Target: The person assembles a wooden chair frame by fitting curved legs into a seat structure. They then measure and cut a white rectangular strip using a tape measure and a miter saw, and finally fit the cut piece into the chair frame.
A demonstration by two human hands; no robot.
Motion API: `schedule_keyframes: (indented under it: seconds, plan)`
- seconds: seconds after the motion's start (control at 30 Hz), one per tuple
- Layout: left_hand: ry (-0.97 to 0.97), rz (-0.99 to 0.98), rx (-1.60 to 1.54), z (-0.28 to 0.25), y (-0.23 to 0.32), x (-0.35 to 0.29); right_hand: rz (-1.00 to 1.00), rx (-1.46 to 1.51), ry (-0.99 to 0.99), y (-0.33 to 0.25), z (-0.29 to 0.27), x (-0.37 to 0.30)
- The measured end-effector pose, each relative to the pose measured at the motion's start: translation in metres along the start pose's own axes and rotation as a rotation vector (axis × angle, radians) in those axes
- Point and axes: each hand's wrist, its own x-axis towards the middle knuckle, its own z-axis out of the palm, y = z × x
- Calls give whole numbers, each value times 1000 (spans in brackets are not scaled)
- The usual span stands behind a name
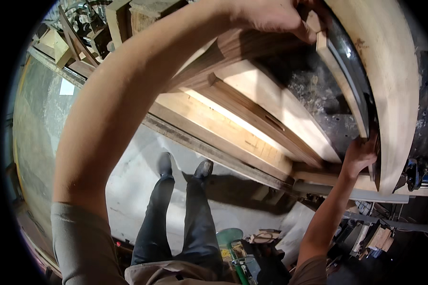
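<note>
A narrow pale wooden strip (343, 85) spans between my two hands at the far right of the bench. Closed around its far end is my left hand (280, 19), partly cut off by the upper edge of the picture. My right hand (360, 156) grips the near end, fingers wrapped around it and partly hidden. Along the strip's right side runs a glossy dark band (354, 59); I cannot tell whether the two are joined. Just beyond it lies a broad, curved pale wooden piece (392, 90).
Brown boards (261, 116), one with a slot, and pale boards (280, 102) lie left of the strip on a dark worktop (314, 90). Wood offcuts (116, 21) are piled at upper left. A blue-black clamp (423, 175) sits at right. My legs stand on the grey floor (133, 190).
</note>
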Motion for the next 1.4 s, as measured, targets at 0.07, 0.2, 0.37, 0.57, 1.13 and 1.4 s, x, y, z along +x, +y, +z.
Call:
schedule_keyframes:
  seconds: [0.07,0.2,0.37,0.57,1.13,1.4]
  plan:
    - [-12,-44,54,-2,8,-7,-5,-28,-44,-4,0,4]
    - [254,13,139,28,21,-17,-61,-34,-23,-5,4,7]
    - [111,-103,386,12,-18,-5,-45,-71,-137,20,4,-13]
    - [267,-249,782,-38,-39,-25,222,121,-634,-41,-5,25]
    - [131,-36,1337,-84,-45,-49,170,277,385,-32,14,14]
    - [576,-217,1025,43,72,-141,50,119,132,10,14,-10]
